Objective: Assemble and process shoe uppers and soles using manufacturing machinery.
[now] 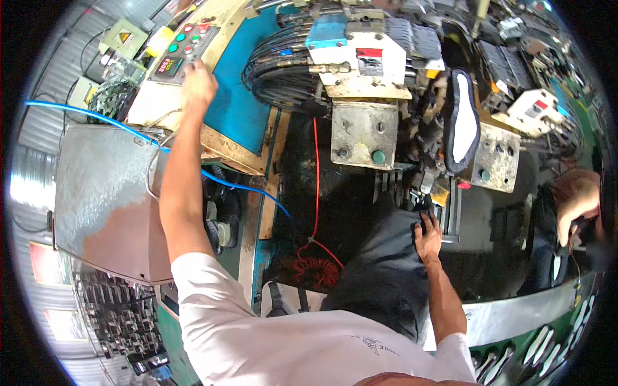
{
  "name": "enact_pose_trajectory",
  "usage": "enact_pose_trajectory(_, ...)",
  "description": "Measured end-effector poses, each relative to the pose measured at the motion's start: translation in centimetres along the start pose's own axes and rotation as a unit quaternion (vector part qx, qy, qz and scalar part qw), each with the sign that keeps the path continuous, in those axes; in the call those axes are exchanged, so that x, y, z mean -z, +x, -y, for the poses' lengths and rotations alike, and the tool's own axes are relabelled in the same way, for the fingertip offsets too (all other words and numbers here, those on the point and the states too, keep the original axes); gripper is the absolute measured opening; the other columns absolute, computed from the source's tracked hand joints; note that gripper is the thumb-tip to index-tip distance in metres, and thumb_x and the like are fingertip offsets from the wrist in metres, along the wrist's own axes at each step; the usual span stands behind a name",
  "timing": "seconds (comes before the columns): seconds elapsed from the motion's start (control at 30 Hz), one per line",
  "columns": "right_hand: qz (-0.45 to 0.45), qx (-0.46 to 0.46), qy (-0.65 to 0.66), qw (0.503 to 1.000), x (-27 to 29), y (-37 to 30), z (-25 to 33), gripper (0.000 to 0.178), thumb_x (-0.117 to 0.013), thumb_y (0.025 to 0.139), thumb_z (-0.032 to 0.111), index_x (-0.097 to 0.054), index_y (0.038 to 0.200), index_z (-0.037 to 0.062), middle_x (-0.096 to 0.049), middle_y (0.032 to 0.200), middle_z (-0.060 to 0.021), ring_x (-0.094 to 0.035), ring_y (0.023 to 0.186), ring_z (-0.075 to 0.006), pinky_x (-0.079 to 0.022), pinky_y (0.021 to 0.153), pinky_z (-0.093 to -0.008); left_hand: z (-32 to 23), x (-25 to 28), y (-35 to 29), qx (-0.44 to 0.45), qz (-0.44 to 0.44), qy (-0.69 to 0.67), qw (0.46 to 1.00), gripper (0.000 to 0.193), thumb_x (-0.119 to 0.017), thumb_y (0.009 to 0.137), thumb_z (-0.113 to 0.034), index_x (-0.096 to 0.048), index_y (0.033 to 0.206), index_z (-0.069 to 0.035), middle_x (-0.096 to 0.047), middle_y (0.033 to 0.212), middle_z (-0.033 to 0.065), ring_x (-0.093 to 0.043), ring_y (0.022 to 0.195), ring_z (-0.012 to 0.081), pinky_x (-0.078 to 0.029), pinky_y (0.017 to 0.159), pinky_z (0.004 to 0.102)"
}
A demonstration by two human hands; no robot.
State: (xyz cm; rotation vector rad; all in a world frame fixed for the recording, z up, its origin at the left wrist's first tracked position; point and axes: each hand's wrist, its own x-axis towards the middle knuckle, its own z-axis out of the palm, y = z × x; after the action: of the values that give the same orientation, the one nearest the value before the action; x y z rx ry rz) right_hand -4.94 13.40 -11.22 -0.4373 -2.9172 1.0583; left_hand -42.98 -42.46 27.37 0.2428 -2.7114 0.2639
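Observation:
My left arm reaches up and left to a grey control panel (172,63) with red and green buttons and a lit digital display. My left hand (198,87) is closed at the panel's lower right corner, fingertips against a small control that they cover. On my right knee, beside dark trousers (380,257), my right hand (428,238) rests with its fingers apart, holding nothing. Just above it, a dark shoe (461,122) with a white sole sits sole-up in the machine. A metal switch box (362,134) with a green button is left of the shoe.
A blue hose (238,184) crosses under my left forearm. A red coiled air hose (315,270) hangs near the floor. A grey metal cabinet (109,199) stands at left. Another person's arm (576,206) shows at far right, above a rack of shoes (541,344).

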Motion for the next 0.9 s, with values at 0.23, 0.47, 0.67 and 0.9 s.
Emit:
enact_pose_trajectory(0.23,0.031,0.031,0.075,0.996,5.0,-2.6,-1.6,0.048,-0.06,0.106,0.032,-0.062,0.144,0.004,-0.06,0.147,-0.0249,-0.057,0.136,-0.0422,-0.046,0.116,-0.049,-13.6,-5.6,-27.8,-0.198,0.039,-0.398,0.895,0.033,-0.061,0.107,-0.022,-0.074,0.126,0.002,-0.078,0.111,0.0226,-0.076,0.099,0.0375,-0.059,0.091,0.0439)
enact_pose_trajectory(0.47,-0.278,-0.283,0.038,0.917,17.8,-31.2,-24.0,0.041,-0.066,0.1,0.017,-0.07,0.14,0.0104,-0.073,0.134,-0.0196,-0.071,0.12,-0.0333,-0.058,0.101,-0.0409,-30.3,-11.8,-54.6,-0.435,0.132,-0.359,0.815,0.042,-0.071,0.093,-0.015,-0.071,0.135,-0.01,-0.06,0.146,0.0169,-0.052,0.138,0.0396,-0.043,0.112,0.0573)
enact_pose_trajectory(0.67,-0.142,-0.785,-0.093,0.595,14.1,-78.1,-24.7,0.045,-0.066,0.099,0.038,-0.074,0.123,0.0012,-0.076,0.121,-0.0261,-0.071,0.121,-0.043,-0.057,0.101,-0.0505,-31.4,-12.7,-53.7,-0.436,0.123,-0.375,0.809,0.033,-0.072,0.092,-0.016,-0.077,0.124,-0.013,-0.063,0.141,0.0135,-0.054,0.133,0.0375,-0.045,0.109,0.0531)
enact_pose_trajectory(0.9,-0.144,-0.753,-0.111,0.633,-1.1,-86.6,-11.2,0.095,-0.081,0.091,0.02,-0.028,0.169,0.0169,-0.028,0.171,-0.0297,-0.034,0.154,-0.0512,-0.038,0.124,-0.0527,-32.5,-12.8,-54.5,-0.48,0.115,-0.4,0.772,0.028,-0.072,0.095,-0.015,-0.078,0.123,-0.011,-0.065,0.137,0.0133,-0.056,0.128,0.0361,-0.046,0.109,0.0494)
